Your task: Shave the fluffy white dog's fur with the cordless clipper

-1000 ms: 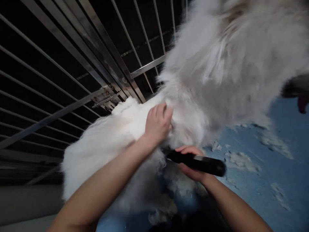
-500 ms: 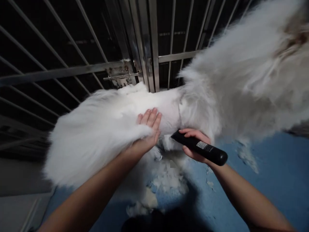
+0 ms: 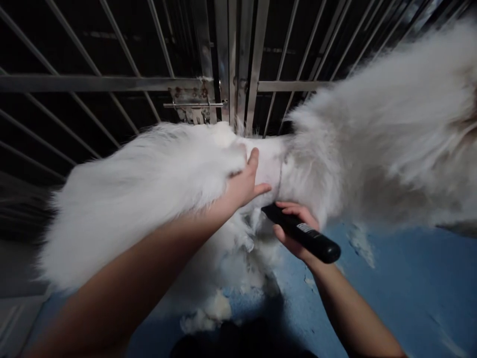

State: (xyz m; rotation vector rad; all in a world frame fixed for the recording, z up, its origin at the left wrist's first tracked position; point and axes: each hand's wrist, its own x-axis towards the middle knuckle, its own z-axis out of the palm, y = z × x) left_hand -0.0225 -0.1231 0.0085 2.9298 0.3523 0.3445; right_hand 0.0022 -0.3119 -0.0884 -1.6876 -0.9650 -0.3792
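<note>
A large white long-haired dog stands across the view, with a band of short-clipped pinkish skin on its body. My left hand lies against the left edge of this band, thumb and one finger spread; long fur hides its other fingers. In my right hand is a black hair clipper, gripped along its body. The clipper's head end points up and left at the lower side of the bare band, close to hanging tufts of fur; whether the blade touches skin cannot be made out.
A metal barred cage with a sliding bolt latch rises right behind the dog. Clumps of cut fur lie on the blue floor. Dark shapes, perhaps my shoes or legs, show at the bottom middle.
My left hand has moved up and right and turned from lying flat to thumb and finger spread, at the long fur's edge. The clipper has shifted slightly left and down. The view has tilted.
</note>
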